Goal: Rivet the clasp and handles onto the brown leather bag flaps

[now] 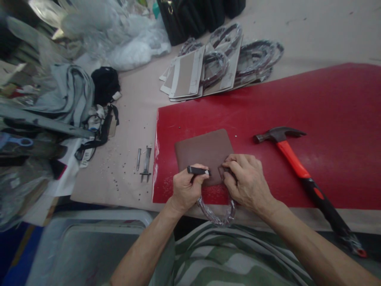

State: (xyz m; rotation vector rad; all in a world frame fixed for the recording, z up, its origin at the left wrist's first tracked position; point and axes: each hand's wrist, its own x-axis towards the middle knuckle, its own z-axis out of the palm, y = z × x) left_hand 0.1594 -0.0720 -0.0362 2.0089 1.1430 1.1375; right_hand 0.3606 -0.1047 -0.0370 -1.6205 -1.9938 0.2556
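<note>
My left hand (187,190) grips a short black tool (198,171), possibly a marker or a punch, above the lower left of a brown leather panel (202,153). That panel lies flat on a red board (297,95). My right hand (247,182) pinches the dark end of a plastic-wrapped bag handle (216,212) against the panel's lower right corner. The handle's loop hangs down past the board's front edge, between my wrists. To the right of my right hand, a claw hammer (287,149) with an orange and black grip lies on the board.
Two metal punch tools (143,163) and scattered small rivets lie on tan paper left of the board. Behind it are stacked panels (186,73) and wrapped handles (256,59). Cloth, plastic bags and black bags crowd the far left and top. A grey bin (89,222) stands at front left.
</note>
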